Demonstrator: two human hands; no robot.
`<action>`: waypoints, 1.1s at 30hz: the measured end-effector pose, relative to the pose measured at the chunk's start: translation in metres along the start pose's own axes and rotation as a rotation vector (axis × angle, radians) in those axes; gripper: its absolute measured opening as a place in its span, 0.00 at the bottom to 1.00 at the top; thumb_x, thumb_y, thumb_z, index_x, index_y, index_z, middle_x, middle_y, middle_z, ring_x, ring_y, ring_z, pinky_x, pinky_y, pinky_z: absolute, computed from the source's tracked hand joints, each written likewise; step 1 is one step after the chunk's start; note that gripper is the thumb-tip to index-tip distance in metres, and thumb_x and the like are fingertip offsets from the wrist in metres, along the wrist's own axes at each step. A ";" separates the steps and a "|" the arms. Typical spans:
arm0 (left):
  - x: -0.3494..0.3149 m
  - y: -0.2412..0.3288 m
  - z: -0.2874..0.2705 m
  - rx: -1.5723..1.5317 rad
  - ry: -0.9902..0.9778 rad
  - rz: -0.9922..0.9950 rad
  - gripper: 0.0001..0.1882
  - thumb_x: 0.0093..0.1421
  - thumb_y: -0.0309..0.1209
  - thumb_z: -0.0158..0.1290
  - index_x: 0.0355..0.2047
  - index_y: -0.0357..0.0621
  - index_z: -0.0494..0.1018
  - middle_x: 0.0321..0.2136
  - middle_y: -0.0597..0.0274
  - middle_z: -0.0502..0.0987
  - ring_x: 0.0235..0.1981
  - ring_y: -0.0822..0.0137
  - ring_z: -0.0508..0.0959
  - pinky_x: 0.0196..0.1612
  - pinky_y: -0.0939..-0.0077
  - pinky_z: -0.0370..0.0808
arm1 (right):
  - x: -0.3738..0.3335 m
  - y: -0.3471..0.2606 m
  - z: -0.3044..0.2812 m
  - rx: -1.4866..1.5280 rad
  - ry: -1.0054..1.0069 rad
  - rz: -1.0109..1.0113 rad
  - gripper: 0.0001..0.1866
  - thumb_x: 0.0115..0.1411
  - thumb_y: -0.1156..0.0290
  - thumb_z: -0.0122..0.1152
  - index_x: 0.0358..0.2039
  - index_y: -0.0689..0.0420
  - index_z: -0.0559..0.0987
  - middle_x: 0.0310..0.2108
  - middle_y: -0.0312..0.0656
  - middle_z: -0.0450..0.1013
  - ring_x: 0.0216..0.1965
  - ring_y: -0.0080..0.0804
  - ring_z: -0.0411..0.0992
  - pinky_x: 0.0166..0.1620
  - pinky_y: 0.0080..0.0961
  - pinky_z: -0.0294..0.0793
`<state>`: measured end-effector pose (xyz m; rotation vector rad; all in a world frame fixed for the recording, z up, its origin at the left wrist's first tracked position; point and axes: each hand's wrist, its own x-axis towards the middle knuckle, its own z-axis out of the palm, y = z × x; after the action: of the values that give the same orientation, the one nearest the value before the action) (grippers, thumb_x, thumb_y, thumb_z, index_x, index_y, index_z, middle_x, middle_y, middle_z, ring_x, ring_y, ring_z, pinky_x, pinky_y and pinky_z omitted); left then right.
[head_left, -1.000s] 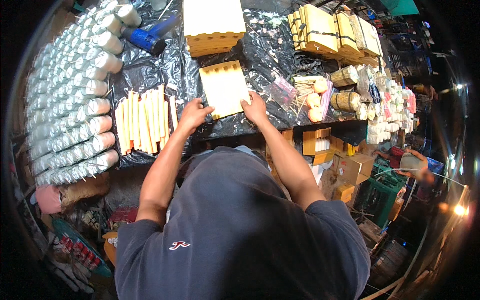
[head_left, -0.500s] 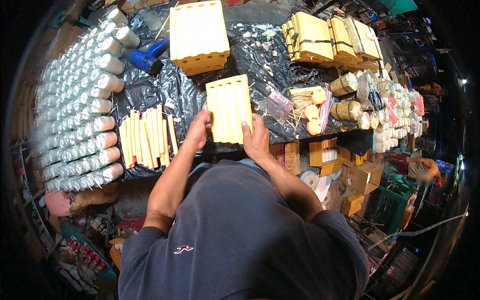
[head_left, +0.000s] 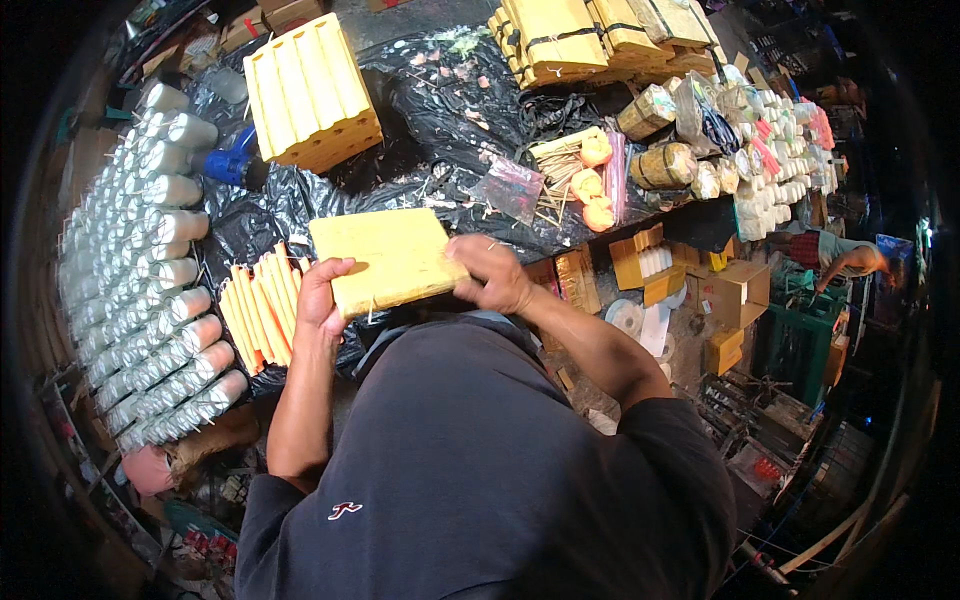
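A worker's left hand (head_left: 325,297) pinches a yellow slab (head_left: 385,250), thumb on top, above the near edge of a table wrapped in black plastic (head_left: 415,140); the right hand (head_left: 500,275) bends at its 3 o'clock end, grip unclear. From the slab, orange sticks (head_left: 260,310) lie at 8 o'clock, a grooved yellow stack (head_left: 310,95) at 11, and orange balls (head_left: 587,186) at 2.

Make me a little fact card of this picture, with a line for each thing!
Left hand: holds the yellow block by its left end
Right hand: at the block's right end
Block's top: smooth
Left side: orange sticks; rows of white cylinders, maybe candles
Farther back: grooved yellow stack
Right side: orange balls
Table cover: black plastic
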<state>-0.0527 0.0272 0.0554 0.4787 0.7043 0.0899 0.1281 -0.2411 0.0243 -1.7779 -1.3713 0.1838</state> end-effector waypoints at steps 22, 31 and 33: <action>0.036 -0.066 0.014 -0.526 0.299 0.232 0.33 0.58 0.16 0.45 0.66 0.29 0.62 0.63 0.41 0.70 0.66 0.41 0.71 0.71 0.40 0.67 | 0.010 -0.070 -0.014 0.050 -0.039 0.353 0.29 0.56 0.82 0.62 0.61 0.61 0.77 0.55 0.56 0.78 0.54 0.57 0.79 0.59 0.43 0.79; 0.046 -0.101 0.017 -0.416 0.290 0.158 0.22 0.71 0.26 0.50 0.64 0.33 0.67 0.60 0.49 0.75 0.62 0.50 0.75 0.69 0.49 0.69 | -0.012 -0.102 0.010 -0.238 -0.255 0.340 0.35 0.50 0.80 0.66 0.63 0.58 0.76 0.61 0.52 0.73 0.63 0.55 0.70 0.67 0.55 0.68; 0.046 -0.105 0.013 -0.414 0.246 0.159 0.22 0.72 0.27 0.50 0.64 0.34 0.67 0.60 0.50 0.75 0.62 0.51 0.75 0.70 0.50 0.69 | -0.015 -0.099 0.021 -0.355 -0.272 0.357 0.33 0.53 0.77 0.66 0.63 0.58 0.76 0.61 0.52 0.73 0.63 0.55 0.70 0.66 0.56 0.68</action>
<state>-0.0175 -0.0599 -0.0114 0.1253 0.8618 0.4413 0.0390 -0.2399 0.0751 -2.3627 -1.3197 0.4078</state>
